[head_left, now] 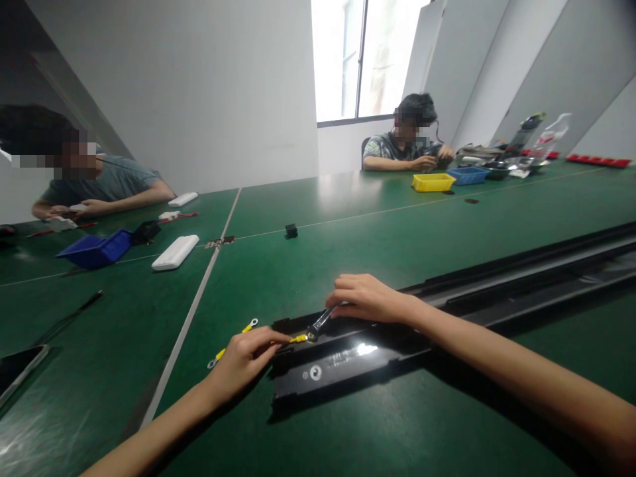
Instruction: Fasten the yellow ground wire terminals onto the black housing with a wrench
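Note:
Fingers of my right hand (370, 298) are closed round the handle of a wrench (322, 323), whose head sits over a fastener at the near end of a long black channel-shaped rail (342, 361). My left hand (248, 358) pinches a short yellow wire with a ring terminal (299, 338), the ring lying at the wrench's head. Another yellow wire piece with a ring terminal (254, 322) shows beyond my left hand, and a further ring end (212, 364) sticks out on its near side. A round washer-like hole (315, 372) is visible on the rail's front part.
A green table (278, 285) carries a small black block (291, 230), a white case (175, 252), a blue bin (97, 248), a yellow bin (433, 183) and a phone (22, 371). Two people sit across it, at left and back right. The rail runs off to the right.

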A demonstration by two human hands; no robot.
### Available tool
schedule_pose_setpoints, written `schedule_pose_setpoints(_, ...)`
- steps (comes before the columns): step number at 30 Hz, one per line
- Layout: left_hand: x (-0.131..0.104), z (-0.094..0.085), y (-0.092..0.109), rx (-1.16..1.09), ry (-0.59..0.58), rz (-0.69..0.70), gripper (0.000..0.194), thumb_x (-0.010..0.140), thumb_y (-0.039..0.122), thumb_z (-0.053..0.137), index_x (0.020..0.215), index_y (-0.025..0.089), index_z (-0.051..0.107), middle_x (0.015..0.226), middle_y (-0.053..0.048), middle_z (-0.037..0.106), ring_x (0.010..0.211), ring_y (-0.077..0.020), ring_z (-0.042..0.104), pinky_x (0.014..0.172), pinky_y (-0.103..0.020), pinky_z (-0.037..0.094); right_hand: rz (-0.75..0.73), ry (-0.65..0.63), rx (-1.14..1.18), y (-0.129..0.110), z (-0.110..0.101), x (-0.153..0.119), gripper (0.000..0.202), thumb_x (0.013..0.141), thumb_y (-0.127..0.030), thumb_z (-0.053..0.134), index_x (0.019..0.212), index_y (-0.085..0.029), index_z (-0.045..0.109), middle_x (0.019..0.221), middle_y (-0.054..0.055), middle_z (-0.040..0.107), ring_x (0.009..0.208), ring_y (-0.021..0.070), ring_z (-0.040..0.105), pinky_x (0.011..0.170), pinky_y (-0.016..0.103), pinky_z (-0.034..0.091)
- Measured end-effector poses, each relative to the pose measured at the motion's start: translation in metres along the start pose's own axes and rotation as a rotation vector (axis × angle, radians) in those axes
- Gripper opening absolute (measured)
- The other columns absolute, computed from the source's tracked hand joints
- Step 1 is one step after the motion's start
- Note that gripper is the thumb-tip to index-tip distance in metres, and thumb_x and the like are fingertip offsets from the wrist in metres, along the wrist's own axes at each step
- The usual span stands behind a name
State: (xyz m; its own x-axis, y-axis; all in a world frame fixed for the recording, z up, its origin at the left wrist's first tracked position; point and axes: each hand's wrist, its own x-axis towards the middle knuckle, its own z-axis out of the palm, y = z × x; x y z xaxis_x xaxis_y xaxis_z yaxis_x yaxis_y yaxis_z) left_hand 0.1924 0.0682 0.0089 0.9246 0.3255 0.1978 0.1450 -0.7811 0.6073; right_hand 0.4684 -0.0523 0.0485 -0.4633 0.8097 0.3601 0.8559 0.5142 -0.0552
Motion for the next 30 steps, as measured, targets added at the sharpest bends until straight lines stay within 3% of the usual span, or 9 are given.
schedule_pose_setpoints(15,0.0,-0.001,0.002,0.003,-0.007,-0.017,0.023,0.089,0.017,0.049,0.101,0.022,0.067,0.092,-0.004,0.069,0.081,-0.0163,0.063,0.072,-0.025,0.047,0.038,0.101,0.157,0.001,-0.004,0.0,0.021,0.091,-0.033,0.053,0.093,-0.016,0.064,0.076,0.003,0.056,0.075,0.0146,0.049,0.065,0.024,0.037)
schedule_pose_setpoints(30,-0.001,0.0,0.002,-0.009,0.0,-0.015,0.023,0.089,0.015,0.049,0.101,0.023,0.067,0.094,-0.003,0.069,0.083,-0.0161,0.063,0.074,-0.025,0.047,0.047,0.024,0.118,0.0,-0.005,-0.001,0.021,0.092,-0.032,0.052,0.094,-0.015,0.064,0.078,0.004,0.058,0.077,0.0157,0.048,0.065,0.025,0.036)
